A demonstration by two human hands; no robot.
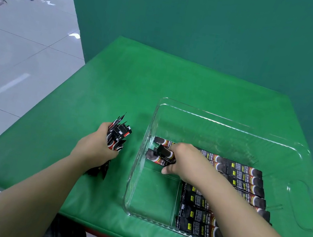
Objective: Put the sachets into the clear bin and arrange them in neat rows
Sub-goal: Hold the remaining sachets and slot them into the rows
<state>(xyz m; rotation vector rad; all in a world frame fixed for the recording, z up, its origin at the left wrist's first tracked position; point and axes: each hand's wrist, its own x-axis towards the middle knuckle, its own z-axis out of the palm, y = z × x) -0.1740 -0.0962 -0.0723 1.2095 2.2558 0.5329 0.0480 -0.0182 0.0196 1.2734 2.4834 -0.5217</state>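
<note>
A clear bin (232,124) stands on the right half of the green table. Several black sachets (245,173) lie flat in rows on its floor, along the right side and the front right corner. My right hand (184,159) is inside the bin near its left wall, gripping one black sachet (164,152) just above two sachets that lie there. My left hand (98,144) rests on the table left of the bin and grips a bundle of black and red sachets (117,134), whose ends fan out above and below the fist.
The table is covered by a green cloth (136,82) and backed by a green wall. Its left edge drops to a white tiled floor (19,45) with scattered clutter far off. The bin's front left floor is bare.
</note>
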